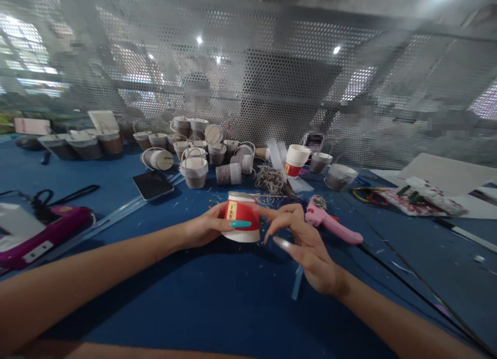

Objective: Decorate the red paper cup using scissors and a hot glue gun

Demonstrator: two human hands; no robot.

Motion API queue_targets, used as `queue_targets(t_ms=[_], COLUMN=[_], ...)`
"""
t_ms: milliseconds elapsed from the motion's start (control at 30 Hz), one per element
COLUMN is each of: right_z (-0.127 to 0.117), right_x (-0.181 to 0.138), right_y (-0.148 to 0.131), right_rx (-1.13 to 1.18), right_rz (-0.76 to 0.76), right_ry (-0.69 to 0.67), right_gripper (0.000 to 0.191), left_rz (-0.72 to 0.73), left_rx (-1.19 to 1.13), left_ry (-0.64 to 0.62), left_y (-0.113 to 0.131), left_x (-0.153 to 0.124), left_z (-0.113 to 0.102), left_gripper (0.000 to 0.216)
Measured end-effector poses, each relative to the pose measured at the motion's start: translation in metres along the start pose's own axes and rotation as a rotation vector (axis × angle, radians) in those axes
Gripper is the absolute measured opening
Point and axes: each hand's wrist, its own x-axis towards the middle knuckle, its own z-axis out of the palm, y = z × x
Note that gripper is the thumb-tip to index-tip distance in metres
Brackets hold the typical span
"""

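Observation:
My left hand point(212, 224) is closed round a red and white paper cup point(243, 211), its thumb with a long turquoise nail lying across the red band. The cup is upside down, base up, and something grey-brown like cord shows along its top edge. My right hand point(306, 245) is just right of the cup with fingers apart and nothing visible in them. Its index finger reaches to the cup's upper right side; whether it touches is unclear. A pink hot glue gun point(337, 227) lies right behind this hand. Beyond the cup sits a loose pile of grey-brown twine point(269, 178).
Several twine-wrapped cups with handles point(194, 170) crowd the back of the blue table point(233, 307). A stack of paper cups point(297, 160) stands beside them. A phone point(153, 184) and a purple power strip point(50, 235) lie left. The glue gun's black cable point(411, 292) runs right.

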Motion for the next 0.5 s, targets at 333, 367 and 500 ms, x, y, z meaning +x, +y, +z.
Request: queue_targets(t_ms=[333, 367, 500], right_z=[-0.001, -0.001, 0.000], right_x=[0.002, 0.002, 0.001], right_y=[0.002, 0.004, 0.010], right_rx=[-0.032, -0.024, 0.057], right_rz=[0.066, 0.072, 0.065], right_ry=[0.032, 0.041, 0.113], right_gripper=[0.015, 0.016, 0.017], left_rz=[-0.030, -0.029, -0.017], left_rx=[-0.040, -0.052, -0.100], left_ry=[-0.030, -0.034, -0.034], left_y=[0.000, 0.000, -0.002], left_x=[-0.001, -0.001, -0.001], left_z=[-0.008, -0.009, -0.010], left_gripper=[0.056, 0.056, 0.057])
